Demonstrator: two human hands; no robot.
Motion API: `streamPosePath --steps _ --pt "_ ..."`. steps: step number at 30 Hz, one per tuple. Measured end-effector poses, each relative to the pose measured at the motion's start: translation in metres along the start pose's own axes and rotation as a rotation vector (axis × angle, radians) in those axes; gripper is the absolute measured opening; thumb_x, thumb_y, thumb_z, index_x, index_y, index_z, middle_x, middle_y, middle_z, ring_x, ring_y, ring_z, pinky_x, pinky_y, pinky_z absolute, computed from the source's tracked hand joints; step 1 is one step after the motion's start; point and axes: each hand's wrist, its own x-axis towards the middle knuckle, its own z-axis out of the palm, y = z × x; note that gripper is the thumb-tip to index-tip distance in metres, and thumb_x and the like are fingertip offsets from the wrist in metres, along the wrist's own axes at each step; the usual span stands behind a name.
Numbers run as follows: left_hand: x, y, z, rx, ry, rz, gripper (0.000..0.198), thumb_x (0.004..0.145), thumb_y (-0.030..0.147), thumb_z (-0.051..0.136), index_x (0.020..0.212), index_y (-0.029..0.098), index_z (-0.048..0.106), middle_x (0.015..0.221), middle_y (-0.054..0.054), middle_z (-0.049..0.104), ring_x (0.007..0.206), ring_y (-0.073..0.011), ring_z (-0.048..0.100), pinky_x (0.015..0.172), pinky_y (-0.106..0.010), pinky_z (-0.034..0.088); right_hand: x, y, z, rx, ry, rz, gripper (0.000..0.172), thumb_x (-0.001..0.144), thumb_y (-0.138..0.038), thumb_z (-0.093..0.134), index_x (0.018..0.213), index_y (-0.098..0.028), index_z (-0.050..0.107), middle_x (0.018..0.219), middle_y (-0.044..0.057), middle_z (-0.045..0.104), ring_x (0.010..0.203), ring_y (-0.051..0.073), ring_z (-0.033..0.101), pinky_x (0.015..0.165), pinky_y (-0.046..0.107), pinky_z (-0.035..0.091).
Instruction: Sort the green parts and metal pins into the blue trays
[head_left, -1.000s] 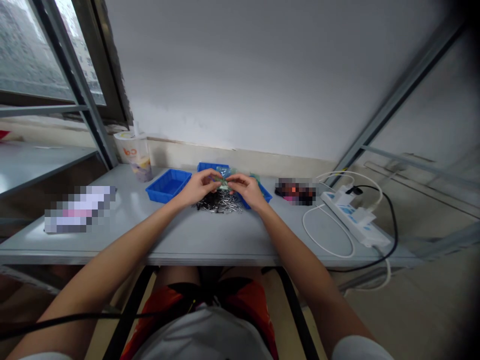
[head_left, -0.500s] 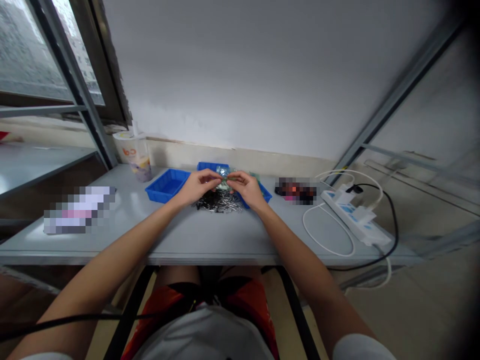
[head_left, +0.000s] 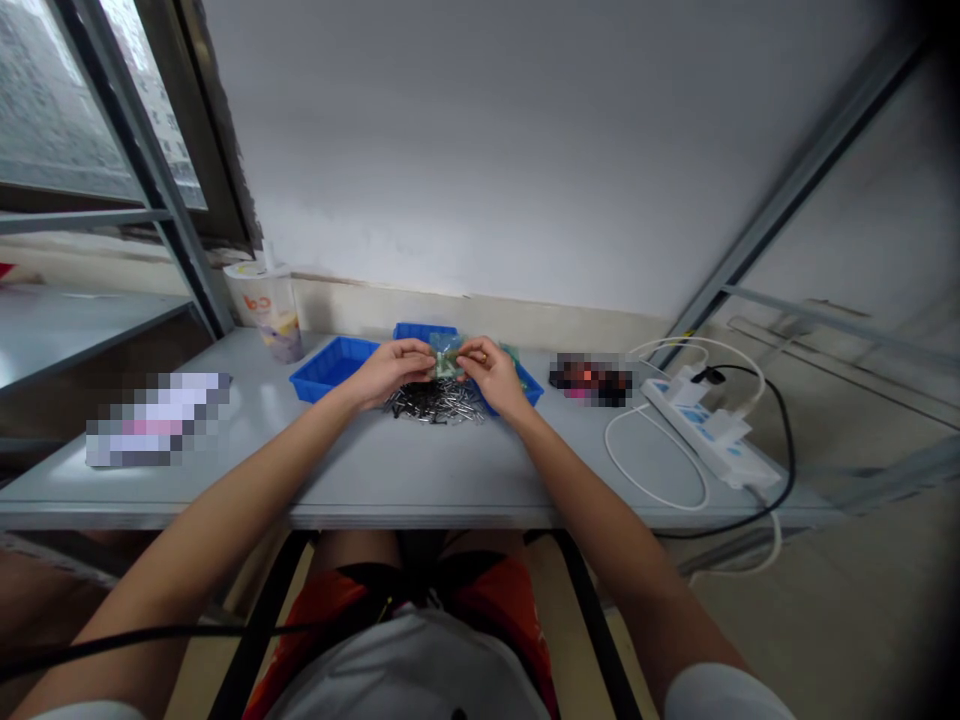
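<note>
Between both hands a small clear greenish plastic bag [head_left: 446, 350] is held up, with small light pieces visible in it. My left hand [head_left: 397, 370] pinches its left side, fingers closed. On the other side, my right hand [head_left: 489, 372] grips the bag's right edge between thumb and fingers. Just under the hands lies a pile of small metal parts, like screws or pins [head_left: 436, 403], some dark and some silvery. A blue tray [head_left: 330, 370] sits left of the pile. Another blue tray [head_left: 531, 388], with greenish bags in it, is partly hidden behind my right hand.
A third blue tray [head_left: 424, 330] stands behind the hands near the wall. A plastic drink cup with a straw [head_left: 271, 315] is at the back left. To the right lie a white power strip [head_left: 709, 435] with plugs and cables, and a blurred dark object [head_left: 591, 380].
The bag now shows flatter and wider between my hands. My fingertips have drawn slightly apart, the left hand shifting a little left.
</note>
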Motion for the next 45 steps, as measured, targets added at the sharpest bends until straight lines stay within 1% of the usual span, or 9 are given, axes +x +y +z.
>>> streamPosePath --steps 4,10,14,17,19,24,34,40,45 --pt "-0.001 -0.002 0.005 0.192 0.038 0.143 0.015 0.069 0.024 0.07 0.078 0.016 0.061 0.07 -0.001 0.064 0.066 -0.0114 0.059 0.069 -0.028 0.049 -0.002 -0.003 -0.001 -0.306 0.067 -0.081 0.013 0.078 -0.03 0.058 0.086 -0.02 0.062 0.092 0.005 0.061 0.088 0.018 0.056 0.074 0.031 0.048" --pt "-0.007 0.003 0.013 0.513 0.041 0.318 0.017 0.078 0.03 0.062 0.087 0.016 0.065 0.088 -0.005 0.068 0.082 -0.0156 0.061 0.079 -0.03 0.047 -0.007 -0.009 0.004 -0.072 -0.126 -0.012 0.033 0.079 -0.041 0.058 0.105 -0.021 0.061 0.103 0.005 0.065 0.092 0.017 0.059 0.078 0.031 0.049" --pt "-0.008 0.003 0.016 0.676 0.041 0.44 0.019 0.085 0.028 0.053 0.096 0.018 0.065 0.099 -0.007 0.065 0.094 -0.0164 0.058 0.086 -0.032 0.045 -0.004 -0.005 0.004 -0.055 -0.08 0.023 0.034 0.077 -0.044 0.059 0.099 -0.019 0.064 0.093 0.004 0.066 0.081 0.016 0.06 0.071 0.029 0.05" --pt "-0.006 0.001 0.013 0.637 0.197 0.459 0.027 0.083 0.028 0.057 0.107 0.016 0.058 0.106 -0.009 0.06 0.095 -0.0169 0.057 0.079 -0.03 0.048 -0.001 -0.003 0.0 -0.031 -0.049 0.066 0.035 0.077 -0.047 0.057 0.094 -0.018 0.066 0.082 0.002 0.064 0.066 0.013 0.058 0.063 0.027 0.049" --pt "-0.004 0.001 0.01 0.625 0.258 0.453 0.035 0.08 0.03 0.061 0.112 0.016 0.055 0.107 -0.01 0.06 0.096 -0.0177 0.057 0.077 -0.029 0.048 0.0 -0.004 -0.002 -0.016 -0.054 0.079 0.035 0.075 -0.048 0.058 0.091 -0.018 0.067 0.08 0.001 0.064 0.063 0.012 0.057 0.06 0.026 0.048" --pt "-0.004 0.006 0.005 0.64 0.128 0.343 0.018 0.08 0.029 0.06 0.091 0.016 0.063 0.082 -0.004 0.066 0.071 -0.0128 0.059 0.07 -0.027 0.047 0.0 -0.005 -0.005 -0.047 -0.065 0.109 0.031 0.072 -0.047 0.063 0.081 -0.018 0.067 0.071 0.0 0.063 0.058 0.011 0.054 0.055 0.023 0.046" --pt "-0.003 0.006 0.003 0.75 0.207 0.337 0.017 0.08 0.032 0.058 0.076 0.016 0.064 0.073 -0.002 0.067 0.063 -0.0115 0.055 0.062 -0.024 0.043 0.002 0.001 -0.009 -0.3 0.012 0.061 0.036 0.075 -0.052 0.058 0.064 -0.018 0.061 0.057 -0.001 0.059 0.052 0.011 0.05 0.053 0.024 0.038" --pt "-0.003 0.003 -0.028 1.251 0.028 0.289 0.024 0.084 0.037 0.051 0.089 0.02 0.067 0.085 -0.007 0.068 0.07 -0.0173 0.059 0.063 -0.027 0.039 0.011 0.004 -0.045 -0.724 0.171 -0.088 0.024 0.084 -0.037 0.05 0.087 -0.019 0.066 0.083 0.005 0.066 0.075 0.018 0.058 0.074 0.03 0.042" --pt "0.002 -0.008 -0.055 1.357 -0.061 0.097 0.024 0.078 0.032 0.054 0.093 0.02 0.067 0.078 -0.008 0.069 0.064 -0.0179 0.059 0.063 -0.027 0.04 0.01 0.019 -0.069 -1.11 0.215 0.05 0.022 0.084 -0.025 0.048 0.093 -0.015 0.066 0.093 0.014 0.063 0.092 0.025 0.057 0.081 0.035 0.041"
